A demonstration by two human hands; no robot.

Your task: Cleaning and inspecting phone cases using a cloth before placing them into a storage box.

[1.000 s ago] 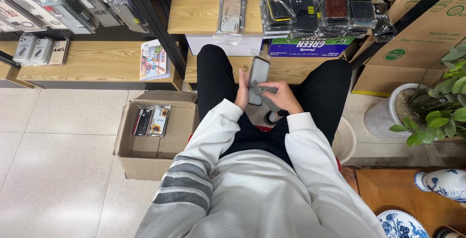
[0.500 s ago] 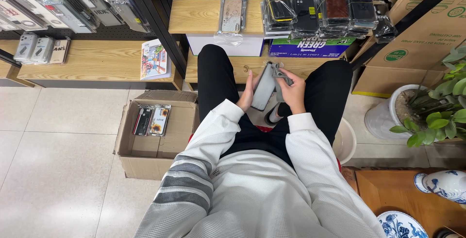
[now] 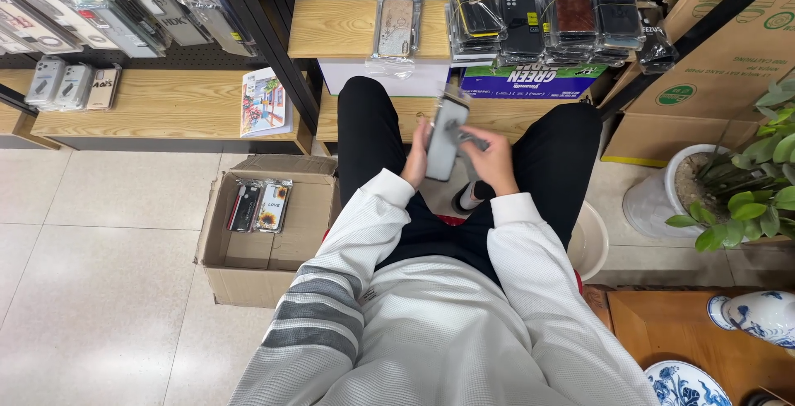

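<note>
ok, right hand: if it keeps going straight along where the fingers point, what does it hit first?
The right hand points left, towards the grey rectangular phone case held upright by the left hand. It would meet that case first; its fingertips seem already at it, though depth is unclear.

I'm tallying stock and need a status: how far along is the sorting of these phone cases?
Looks done: bagged phone cases stand stacked on the wooden shelf. In hand: the left hand holds one grey phone case while the right hand works at its side. Left: two packaged cases lie in the cardboard box.
</note>
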